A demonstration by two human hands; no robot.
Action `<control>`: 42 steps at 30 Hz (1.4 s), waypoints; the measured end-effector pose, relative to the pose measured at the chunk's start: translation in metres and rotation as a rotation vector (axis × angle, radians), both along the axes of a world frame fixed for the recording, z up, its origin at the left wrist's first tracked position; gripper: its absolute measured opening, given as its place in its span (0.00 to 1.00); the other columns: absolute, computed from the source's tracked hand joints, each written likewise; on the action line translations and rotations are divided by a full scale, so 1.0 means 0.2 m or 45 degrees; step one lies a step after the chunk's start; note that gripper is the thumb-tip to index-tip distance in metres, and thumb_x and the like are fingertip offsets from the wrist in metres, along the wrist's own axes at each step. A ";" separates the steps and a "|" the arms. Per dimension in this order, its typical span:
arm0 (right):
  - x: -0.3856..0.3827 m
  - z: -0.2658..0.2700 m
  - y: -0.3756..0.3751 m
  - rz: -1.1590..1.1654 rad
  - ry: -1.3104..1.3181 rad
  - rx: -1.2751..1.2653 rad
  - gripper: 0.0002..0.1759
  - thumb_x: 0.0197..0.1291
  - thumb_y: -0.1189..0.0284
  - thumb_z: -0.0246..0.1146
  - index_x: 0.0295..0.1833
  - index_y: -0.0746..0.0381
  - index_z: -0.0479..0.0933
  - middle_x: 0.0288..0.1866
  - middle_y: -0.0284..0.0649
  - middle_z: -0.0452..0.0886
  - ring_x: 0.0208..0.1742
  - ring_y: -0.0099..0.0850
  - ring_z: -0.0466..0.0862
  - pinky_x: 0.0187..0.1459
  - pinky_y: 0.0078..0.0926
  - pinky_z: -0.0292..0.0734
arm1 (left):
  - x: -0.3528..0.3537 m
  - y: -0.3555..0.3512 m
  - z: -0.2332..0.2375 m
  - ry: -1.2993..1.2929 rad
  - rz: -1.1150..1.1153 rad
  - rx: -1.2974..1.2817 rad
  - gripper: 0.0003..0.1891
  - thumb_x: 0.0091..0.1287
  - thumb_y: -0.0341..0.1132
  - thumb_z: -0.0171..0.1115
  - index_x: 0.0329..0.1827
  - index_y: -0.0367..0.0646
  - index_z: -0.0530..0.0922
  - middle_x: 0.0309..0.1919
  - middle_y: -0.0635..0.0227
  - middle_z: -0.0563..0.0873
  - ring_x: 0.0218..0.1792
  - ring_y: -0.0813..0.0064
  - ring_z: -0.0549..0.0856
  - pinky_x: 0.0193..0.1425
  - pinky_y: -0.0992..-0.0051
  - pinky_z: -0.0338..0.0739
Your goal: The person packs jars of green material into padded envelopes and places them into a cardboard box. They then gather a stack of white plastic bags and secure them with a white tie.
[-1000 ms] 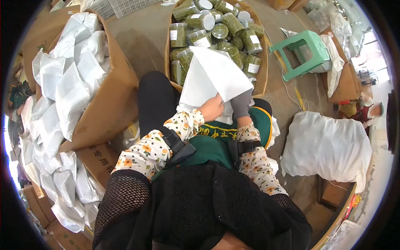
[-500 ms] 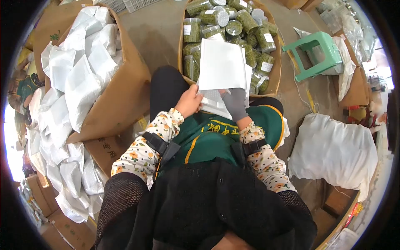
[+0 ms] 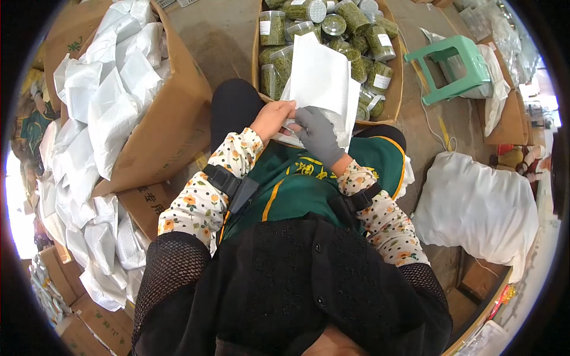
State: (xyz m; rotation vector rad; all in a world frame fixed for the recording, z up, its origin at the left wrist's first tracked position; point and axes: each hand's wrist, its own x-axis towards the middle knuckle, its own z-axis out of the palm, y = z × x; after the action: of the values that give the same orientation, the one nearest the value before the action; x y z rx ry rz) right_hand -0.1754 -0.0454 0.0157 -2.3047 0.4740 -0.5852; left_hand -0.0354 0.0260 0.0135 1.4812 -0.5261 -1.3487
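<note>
A small stack of white padded mailers [image 3: 320, 71] lies over my lap and against the near side of a carton of jars. The top one is bent, its near end curling up. My bare left hand [image 3: 273, 120] is closed at the near left corner of the mailers, thumb and fingers pinched together. My right hand [image 3: 317, 135], in a grey glove, is closed on the near edge of the top mailer, its fingertips meeting those of my left hand. Its palm hides part of that edge. Clear jars [image 3: 333, 25] of green dried material fill the carton [image 3: 395, 89] beyond.
At the left, a large cardboard box [image 3: 172, 113] overflows with filled white mailers [image 3: 113, 127], more of them piled below. A green plastic stool [image 3: 451, 68] and a stuffed white sack [image 3: 475, 207] stand at the right. A cable [image 3: 424, 110] runs along the floor.
My right hand has moved left and up to meet my left hand at the mailers' edge. My left hand has shifted slightly up. The top mailer now bends more.
</note>
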 end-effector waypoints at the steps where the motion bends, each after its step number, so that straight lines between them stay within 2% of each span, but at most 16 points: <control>1: 0.00 0.00 0.00 0.002 0.011 0.012 0.12 0.55 0.71 0.63 0.45 0.57 0.75 0.40 0.43 0.77 0.39 0.42 0.79 0.39 0.36 0.74 | 0.01 0.00 0.01 -0.007 -0.022 0.016 0.17 0.71 0.46 0.48 0.40 0.40 0.77 0.30 0.72 0.78 0.28 0.80 0.79 0.29 0.77 0.78; 8: -0.15 0.06 -0.01 0.171 -0.070 0.109 0.07 0.55 0.74 0.62 0.40 0.61 0.73 0.38 0.42 0.75 0.37 0.40 0.78 0.38 0.32 0.73 | 0.11 -0.01 -0.11 -0.260 -0.155 0.010 0.16 0.71 0.42 0.50 0.35 0.36 0.77 0.24 0.72 0.78 0.24 0.83 0.77 0.25 0.80 0.76; 11: -0.46 0.12 -0.13 0.209 0.315 0.502 0.04 0.56 0.76 0.60 0.37 0.63 0.72 0.33 0.41 0.76 0.34 0.35 0.78 0.37 0.28 0.73 | 0.13 0.01 -0.04 -0.343 -0.162 -0.001 0.17 0.71 0.41 0.50 0.33 0.34 0.77 0.23 0.72 0.78 0.23 0.84 0.76 0.24 0.80 0.75; 13: -0.70 0.22 -0.25 0.043 0.343 0.295 0.04 0.58 0.75 0.58 0.36 0.63 0.72 0.29 0.39 0.75 0.32 0.30 0.76 0.36 0.26 0.72 | 0.15 0.03 -0.05 -0.350 -0.189 0.010 0.17 0.71 0.40 0.50 0.31 0.34 0.76 0.23 0.72 0.78 0.22 0.84 0.75 0.24 0.80 0.74; 15: -0.97 0.25 -0.40 -0.271 0.406 0.458 0.03 0.60 0.75 0.57 0.37 0.63 0.71 0.31 0.32 0.74 0.34 0.19 0.73 0.38 0.19 0.70 | 0.17 0.04 -0.10 -0.384 -0.248 0.015 0.17 0.71 0.40 0.50 0.30 0.34 0.76 0.23 0.71 0.78 0.22 0.82 0.75 0.25 0.80 0.73; 17: -1.20 0.31 -0.54 -0.519 0.445 0.371 0.05 0.60 0.75 0.57 0.41 0.63 0.72 0.31 0.34 0.75 0.33 0.23 0.73 0.39 0.21 0.70 | 0.18 0.05 -0.08 -0.427 -0.303 0.025 0.17 0.71 0.40 0.50 0.30 0.33 0.76 0.23 0.70 0.78 0.22 0.82 0.76 0.25 0.81 0.73; 20: -1.43 0.25 -0.73 -0.653 0.848 -0.516 0.14 0.56 0.76 0.60 0.49 0.61 0.73 0.37 0.39 0.77 0.36 0.32 0.76 0.41 0.27 0.72 | 0.19 0.04 -0.09 -0.591 -0.299 0.035 0.19 0.70 0.41 0.50 0.28 0.32 0.75 0.18 0.65 0.76 0.19 0.75 0.78 0.25 0.74 0.74; 21: -1.37 0.28 -0.71 -0.679 0.773 -0.556 0.16 0.54 0.75 0.61 0.51 0.60 0.74 0.42 0.42 0.77 0.39 0.35 0.77 0.42 0.31 0.73 | 0.18 0.05 -0.07 -0.635 -0.276 0.020 0.20 0.70 0.42 0.50 0.27 0.32 0.74 0.16 0.63 0.75 0.17 0.72 0.78 0.25 0.72 0.74; 23: -1.12 0.36 -0.61 -0.728 0.619 -0.630 0.22 0.50 0.73 0.64 0.53 0.58 0.74 0.50 0.47 0.78 0.46 0.43 0.79 0.45 0.37 0.75 | 0.20 0.04 -0.01 -1.028 -0.272 -0.105 0.12 0.68 0.38 0.52 0.37 0.36 0.75 0.32 0.60 0.79 0.32 0.67 0.82 0.36 0.70 0.76; 25: -0.95 0.27 -0.60 -0.384 0.533 -0.621 0.25 0.49 0.72 0.65 0.57 0.53 0.74 0.57 0.47 0.74 0.53 0.45 0.77 0.51 0.37 0.74 | 0.20 0.04 0.02 -1.586 -0.161 -0.452 0.09 0.66 0.35 0.53 0.43 0.39 0.74 0.42 0.60 0.79 0.43 0.64 0.81 0.43 0.70 0.76; 26: -0.83 0.24 -0.53 -0.314 0.537 -0.439 0.26 0.49 0.72 0.65 0.57 0.50 0.74 0.59 0.45 0.72 0.55 0.44 0.76 0.52 0.36 0.74 | 0.22 0.03 0.04 -1.855 -0.305 -0.564 0.12 0.62 0.31 0.53 0.49 0.45 0.73 0.57 0.64 0.74 0.57 0.62 0.75 0.55 0.68 0.72; 28: -0.64 0.19 -0.45 -0.008 0.379 -0.644 0.24 0.48 0.72 0.64 0.54 0.47 0.75 0.60 0.42 0.71 0.59 0.40 0.74 0.55 0.35 0.73 | 0.24 0.00 0.08 -1.978 -0.574 -0.853 0.12 0.59 0.28 0.55 0.47 0.45 0.73 0.58 0.64 0.74 0.60 0.63 0.72 0.60 0.65 0.69; 29: -0.58 0.14 -0.44 0.230 0.209 -1.026 0.22 0.48 0.71 0.63 0.52 0.47 0.76 0.59 0.40 0.72 0.60 0.38 0.73 0.57 0.34 0.72 | 0.25 -0.02 0.10 -2.031 -0.709 -0.998 0.13 0.58 0.26 0.56 0.46 0.45 0.73 0.58 0.63 0.75 0.62 0.64 0.71 0.62 0.63 0.68; 33: -0.45 0.02 -0.43 0.450 0.105 -1.017 0.14 0.47 0.70 0.60 0.43 0.55 0.75 0.55 0.38 0.75 0.61 0.36 0.72 0.62 0.36 0.69 | 0.25 -0.08 0.04 -1.972 -1.071 -1.179 0.09 0.58 0.28 0.54 0.42 0.45 0.74 0.59 0.66 0.75 0.63 0.66 0.71 0.67 0.63 0.65; 37: -0.44 -0.04 -0.47 0.572 0.165 -0.852 0.10 0.44 0.74 0.60 0.35 0.58 0.71 0.47 0.36 0.77 0.59 0.35 0.74 0.63 0.39 0.69 | 0.29 -0.11 0.01 -1.795 -1.286 -1.090 0.11 0.51 0.24 0.60 0.37 0.43 0.74 0.50 0.65 0.79 0.61 0.68 0.74 0.69 0.64 0.65; 42: -0.46 -0.11 -0.49 0.428 0.092 -0.211 0.08 0.49 0.80 0.60 0.36 0.59 0.72 0.42 0.39 0.78 0.53 0.37 0.78 0.59 0.38 0.72 | 0.31 -0.10 0.00 -1.438 -1.025 -0.960 0.08 0.55 0.25 0.61 0.37 0.43 0.74 0.40 0.63 0.81 0.51 0.64 0.80 0.58 0.66 0.72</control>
State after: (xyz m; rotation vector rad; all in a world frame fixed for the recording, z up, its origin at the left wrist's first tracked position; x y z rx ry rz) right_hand -0.2680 -0.1438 -0.0055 -2.4964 0.0669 -0.3880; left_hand 0.0272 0.0065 0.0141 1.2655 -2.2429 -0.5239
